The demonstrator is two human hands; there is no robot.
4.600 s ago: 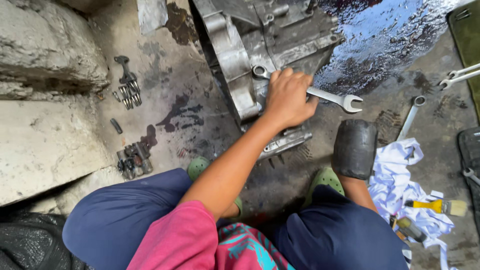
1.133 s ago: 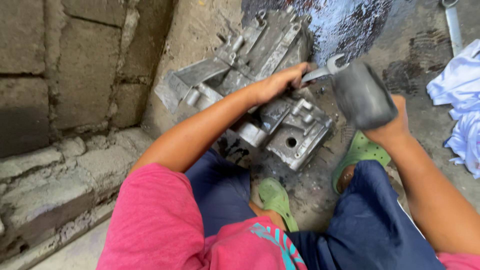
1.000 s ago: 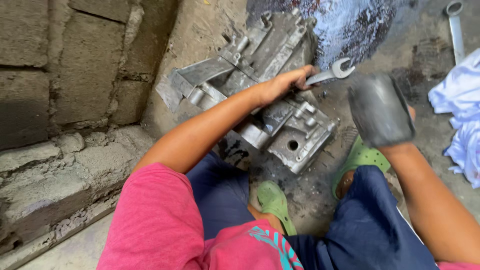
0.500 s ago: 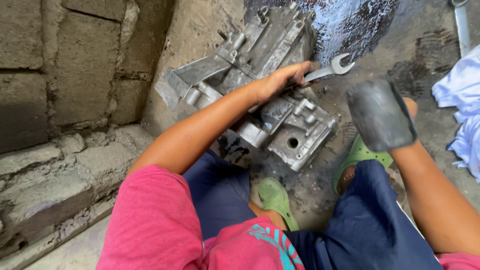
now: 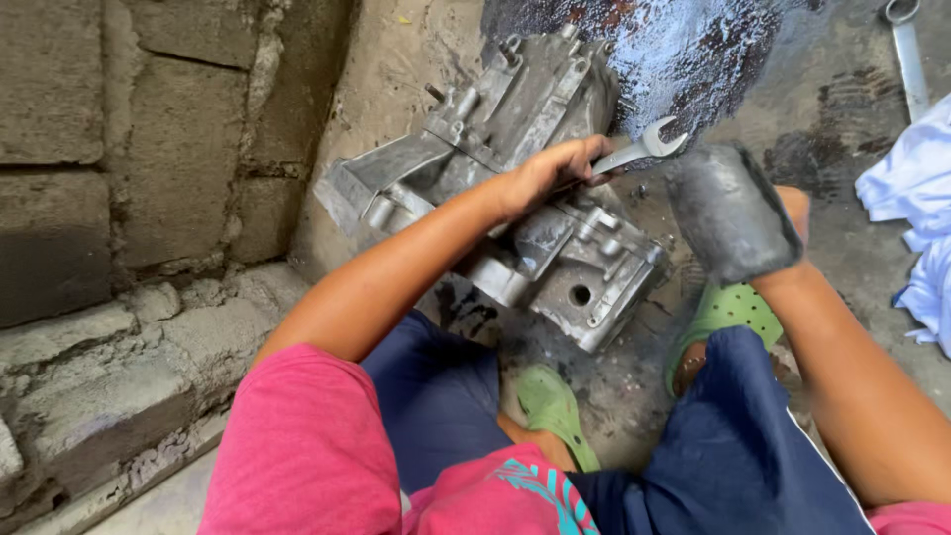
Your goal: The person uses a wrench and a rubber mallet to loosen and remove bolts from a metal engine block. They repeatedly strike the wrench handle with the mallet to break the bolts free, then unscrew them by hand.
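A block wall [image 5: 119,178] stands at far left. The left hand [image 5: 545,173], arm stretched forward, has its fingers curled tight around one open-ended spanner [image 5: 634,154], pressing it onto the single grey metal engine casing [image 5: 495,198] lying on the oily floor [image 5: 713,50]. The right hand [image 5: 792,213] is mostly hidden behind a dark mallet head [image 5: 728,213]; its grip cannot be made out. Two green sandals [image 5: 555,411] sit below. White rags [image 5: 916,218] and a second spanner [image 5: 906,50] lie at far right.

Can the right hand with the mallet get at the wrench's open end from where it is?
Probably yes: the right hand holds the mallet beside the wrench, with nothing between them.
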